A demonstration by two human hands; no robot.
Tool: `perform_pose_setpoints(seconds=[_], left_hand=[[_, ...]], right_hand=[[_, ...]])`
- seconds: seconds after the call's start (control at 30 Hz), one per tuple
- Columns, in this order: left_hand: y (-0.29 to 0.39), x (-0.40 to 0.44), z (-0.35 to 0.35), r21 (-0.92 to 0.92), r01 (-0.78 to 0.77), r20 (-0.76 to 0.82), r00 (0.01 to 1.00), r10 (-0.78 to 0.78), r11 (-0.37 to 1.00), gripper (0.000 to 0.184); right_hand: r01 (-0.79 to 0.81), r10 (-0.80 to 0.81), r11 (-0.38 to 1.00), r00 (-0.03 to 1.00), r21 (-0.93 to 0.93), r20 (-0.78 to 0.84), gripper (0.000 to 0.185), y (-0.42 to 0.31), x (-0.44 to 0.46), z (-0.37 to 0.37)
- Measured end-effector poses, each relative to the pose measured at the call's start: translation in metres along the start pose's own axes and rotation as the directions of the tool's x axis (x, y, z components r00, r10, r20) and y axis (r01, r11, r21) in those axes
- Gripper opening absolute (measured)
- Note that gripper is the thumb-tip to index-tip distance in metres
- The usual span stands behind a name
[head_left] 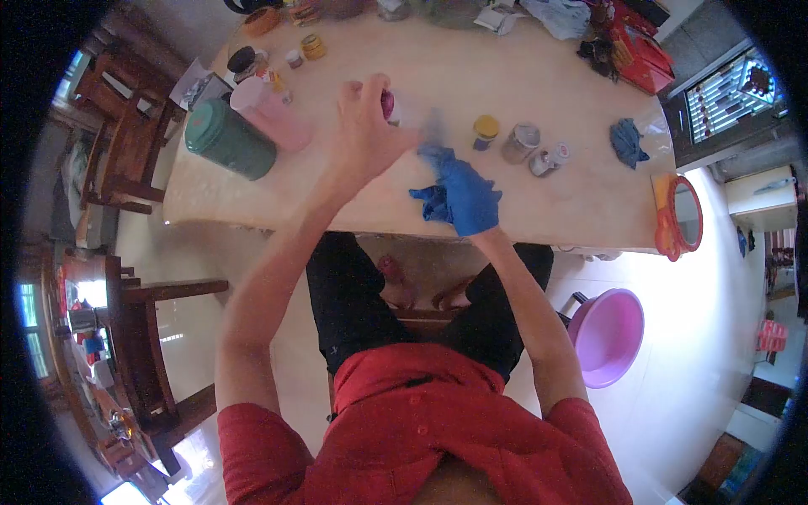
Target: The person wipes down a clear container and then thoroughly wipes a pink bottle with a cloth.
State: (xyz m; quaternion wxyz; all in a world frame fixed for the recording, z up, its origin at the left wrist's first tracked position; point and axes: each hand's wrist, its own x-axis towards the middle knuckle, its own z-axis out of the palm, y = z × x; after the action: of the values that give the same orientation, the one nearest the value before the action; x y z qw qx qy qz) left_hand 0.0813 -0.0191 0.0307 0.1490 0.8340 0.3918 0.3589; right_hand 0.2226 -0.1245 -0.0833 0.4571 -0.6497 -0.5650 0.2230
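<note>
My left hand (368,126) is bare and closed around a small white container with a dark pink opening (390,106), held over the table. Fingers hide much of its body. To its right, my right hand (463,194) wears a blue glove. Motion blurs its fingertips near the container, so I cannot tell whether anything is between them. Right of the gloved hand stand a yellow-lidded jar (485,132), a clear jar (522,143) and a small bottle with a white top (560,154).
A green canister (230,139) and a pink cup-like container (268,111) occupy the table's left. A crumpled blue glove (628,143) lies at the right, with a round red mirror (687,213) by the edge. A pink basin (608,338) sits below.
</note>
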Motion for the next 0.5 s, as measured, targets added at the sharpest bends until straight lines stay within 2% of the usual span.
perform_pose_setpoints(seconds=[0.03, 0.07, 0.13, 0.17, 0.2, 0.23, 0.27, 0.3, 0.33, 0.4, 0.43, 0.5], left_hand=[[-0.001, 0.009, 0.002, -0.011, -0.038, -0.095, 0.995, 0.037, 0.999, 0.054], [-0.002, 0.019, 0.002, -0.004, -0.046, -0.101, 0.994, 0.046, 0.999, 0.054], [-0.005, 0.034, -0.002, 0.212, -0.147, -0.057, 0.985, 0.162, 0.966, 0.051], [-0.001, 0.039, -0.005, 0.222, -0.148, -0.061, 0.984, 0.166, 0.964, 0.051], [0.006, 0.044, -0.007, 0.239, -0.101, 0.001, 0.995, 0.104, 0.966, 0.052], [0.01, 0.048, -0.008, 0.257, -0.057, 0.064, 0.997, 0.041, 0.965, 0.052], [0.005, 0.053, -0.004, 0.263, -0.06, 0.06, 0.997, 0.045, 0.963, 0.052], [-0.005, 0.06, 0.004, 0.291, -0.08, 0.016, 0.997, 0.078, 0.953, 0.055], [-0.015, 0.07, 0.01, 0.321, -0.097, -0.025, 0.994, 0.11, 0.942, 0.059], [-0.032, 0.094, 0.014, 0.351, -0.094, -0.026, 0.994, 0.11, 0.932, 0.062], [-0.041, 0.109, 0.015, 0.378, -0.096, -0.023, 0.993, 0.113, 0.921, 0.065], [-0.067, 0.146, 0.02, 0.369, -0.105, -0.078, 0.987, 0.143, 0.923, 0.067]], right_hand=[[-0.059, 0.053, 0.99, 0.997, 0.128, 0.048, 0.032, -0.016, 0.001, -0.009], [-0.118, 0.094, 0.96, 0.99, 0.254, 0.104, 0.031, -0.029, 0.005, -0.016], [-0.176, 0.119, 0.909, 0.978, 0.378, 0.17, 0.031, -0.028, 0.013, -0.015], [0.137, -0.138, 0.99, 0.99, 0.028, 0.041, 0.028, -0.015, 0.017, -0.009], [0.388, -0.411, 0.852, 0.912, -0.35, 0.011, 0.027, -0.003, 0.023, -0.004], [0.392, -0.416, 0.852, 0.91, -0.347, 0.006, 0.027, 0.009, 0.034, 0.002], [0.301, -0.289, 0.87, 0.953, -0.391, 0.089, 0.028, 0.02, 0.048, 0.007], [0.213, -0.154, 0.871, 0.974, -0.442, 0.166, 0.03, 0.019, 0.06, 0.009], [0.218, -0.16, 0.872, 0.973, -0.438, 0.166, 0.03, 0.02, 0.068, 0.01], [0.073, -0.031, 0.968, 0.985, -0.241, 0.172, 0.025, 0.007, 0.086, 0.007], [0.08, -0.039, 0.968, 0.984, -0.237, 0.175, 0.025, 0.014, 0.093, 0.013], [0.115, -0.104, 0.882, 0.993, -0.456, 0.049, 0.032, 0.037, 0.105, 0.026]])
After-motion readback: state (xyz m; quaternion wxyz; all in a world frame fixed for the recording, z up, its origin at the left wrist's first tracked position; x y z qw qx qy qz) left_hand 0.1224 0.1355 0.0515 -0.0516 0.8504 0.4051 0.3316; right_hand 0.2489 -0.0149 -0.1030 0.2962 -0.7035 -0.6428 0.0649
